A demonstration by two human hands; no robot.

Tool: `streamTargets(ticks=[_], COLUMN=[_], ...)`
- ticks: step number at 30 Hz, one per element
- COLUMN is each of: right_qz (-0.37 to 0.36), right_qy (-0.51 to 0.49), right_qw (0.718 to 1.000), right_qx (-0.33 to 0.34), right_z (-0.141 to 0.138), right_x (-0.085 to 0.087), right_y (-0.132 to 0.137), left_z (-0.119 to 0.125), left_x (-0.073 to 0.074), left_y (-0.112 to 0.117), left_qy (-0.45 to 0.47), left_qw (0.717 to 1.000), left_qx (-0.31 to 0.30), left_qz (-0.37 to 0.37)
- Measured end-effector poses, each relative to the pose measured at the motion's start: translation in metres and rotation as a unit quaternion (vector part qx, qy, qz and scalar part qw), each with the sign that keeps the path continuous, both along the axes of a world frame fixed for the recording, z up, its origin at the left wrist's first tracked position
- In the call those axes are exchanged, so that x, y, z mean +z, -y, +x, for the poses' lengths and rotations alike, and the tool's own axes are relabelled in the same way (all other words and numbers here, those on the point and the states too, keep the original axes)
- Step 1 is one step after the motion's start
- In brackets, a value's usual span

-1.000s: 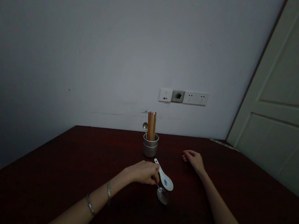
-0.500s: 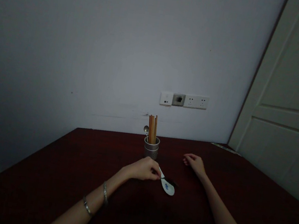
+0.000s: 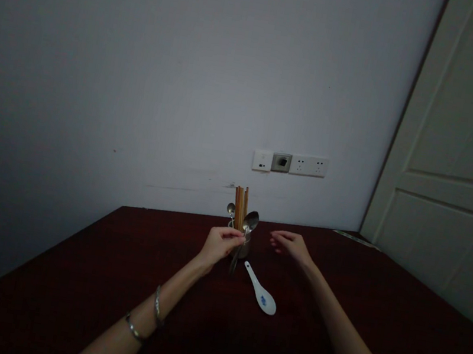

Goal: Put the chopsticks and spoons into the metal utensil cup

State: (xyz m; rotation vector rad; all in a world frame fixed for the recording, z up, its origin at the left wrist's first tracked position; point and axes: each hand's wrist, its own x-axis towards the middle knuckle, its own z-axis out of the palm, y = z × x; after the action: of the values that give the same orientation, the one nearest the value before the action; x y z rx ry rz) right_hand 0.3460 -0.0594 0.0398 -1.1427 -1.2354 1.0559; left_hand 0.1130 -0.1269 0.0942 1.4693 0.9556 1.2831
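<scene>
My left hand (image 3: 217,246) is closed on the handle of a metal spoon (image 3: 251,221), which stands nearly upright with its bowl at the top. Just behind it is a metal utensil cup (image 3: 245,248), partly hidden by the hand and the spoon. Wooden chopsticks (image 3: 239,207) and a smaller metal spoon (image 3: 231,208) rise from the cup. A white soup spoon (image 3: 264,300) with a blue mark lies on the table in front of the cup. To the right of the cup, my right hand (image 3: 292,247) holds nothing, its fingers loosely bent and apart.
The dark red table (image 3: 123,267) runs up to a pale wall with a row of sockets and switches (image 3: 290,164). At the right stands a pale panelled door (image 3: 452,175). A thin flat strip (image 3: 356,239) lies at the table's back right.
My left hand has risen toward the cup with the metal spoon, which was low over the white soup spoon and is now upright. My right hand has moved left, nearer the cup.
</scene>
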Motion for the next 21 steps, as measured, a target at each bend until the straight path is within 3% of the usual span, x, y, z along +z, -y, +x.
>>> streamTargets(ticks=[5, 8, 21], right_qz=[0.030, 0.043, 0.088], right_qy=[-0.005, 0.003, -0.001], right_qw=[0.993, 0.991, 0.989], right_qx=[0.111, 0.129, 0.122], right_z=[-0.042, -0.062, -0.088], right_x=[0.041, 0.056, 0.059], right_y=[0.025, 0.039, 0.050], left_z=[-0.004, -0.005, -0.005], left_x=[-0.004, -0.006, -0.009], left_y=[-0.007, -0.009, -0.010], left_qy=[0.033, 0.061, 0.080], left_qw=[0.999, 0.998, 0.997], left_qx=[0.003, -0.002, -0.010], left_qz=[0.010, 0.004, -0.021])
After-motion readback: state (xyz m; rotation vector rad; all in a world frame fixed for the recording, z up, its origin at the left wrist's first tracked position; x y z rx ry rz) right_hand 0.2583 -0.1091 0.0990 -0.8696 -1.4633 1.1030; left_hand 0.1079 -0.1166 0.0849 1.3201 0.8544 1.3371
